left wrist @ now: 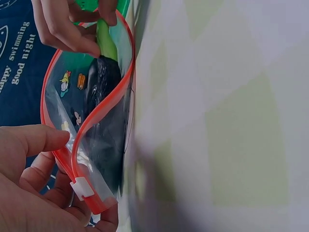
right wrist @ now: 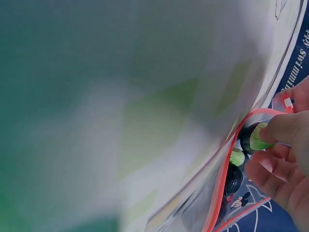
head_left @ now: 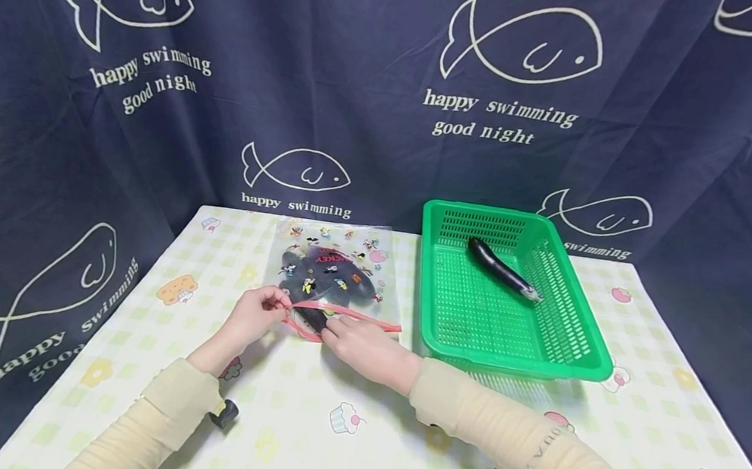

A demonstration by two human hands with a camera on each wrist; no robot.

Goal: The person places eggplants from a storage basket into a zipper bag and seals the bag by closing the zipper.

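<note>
A clear zip bag (head_left: 283, 255) with cartoon prints and a red zip edge lies on the table, its mouth open toward me. My left hand (head_left: 254, 317) pinches the left corner of the mouth, close to the white slider (left wrist: 82, 188). At the mouth, my right hand (head_left: 367, 347) holds a dark eggplant (left wrist: 104, 77) by its green stem end (right wrist: 259, 137); most of that eggplant is inside the bag. Beside it in the right wrist view shows another green stem end (right wrist: 237, 157). More dark eggplants (head_left: 316, 278) lie deeper in the bag, seen through the plastic.
Right of the bag stands a green plastic basket (head_left: 431, 324) with one eggplant (head_left: 501, 271) lying in it. A checked cloth (head_left: 338, 467) with cupcake prints covers the table. Behind hangs a dark blue curtain (head_left: 386, 136) with fish drawings.
</note>
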